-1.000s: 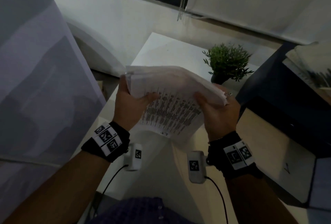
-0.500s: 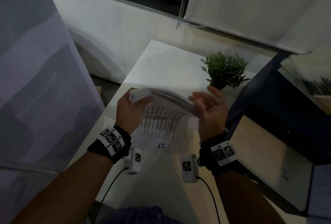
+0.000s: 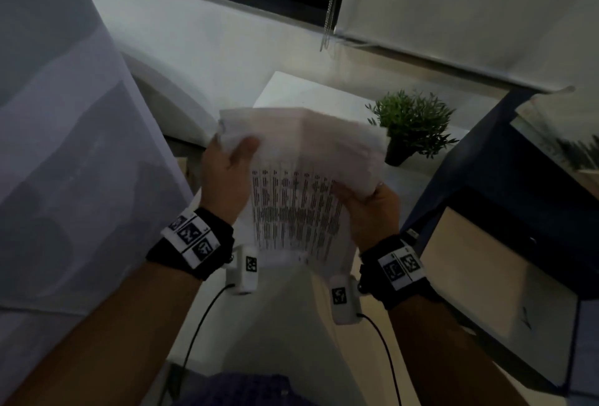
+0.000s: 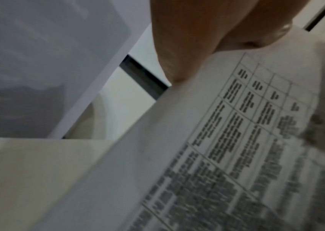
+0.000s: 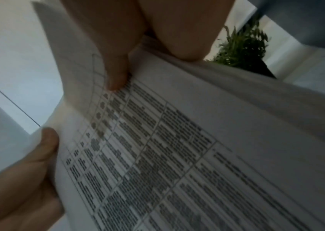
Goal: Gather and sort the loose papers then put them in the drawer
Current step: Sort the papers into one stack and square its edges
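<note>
Two hands are in view, a left hand (image 3: 227, 175) and a right hand (image 3: 372, 211), sharing one stack of papers (image 3: 301, 185); its sheet count cannot be told. One potted plant (image 3: 410, 125) stands on one white desk (image 3: 291, 94). Each wrist carries one band: two wristbands (image 3: 191, 243).

Black wristbands (image 3: 194, 251) bearing white square-patterned tags, white cabled cameras (image 3: 245, 271) beneath, bare forearms.
</note>
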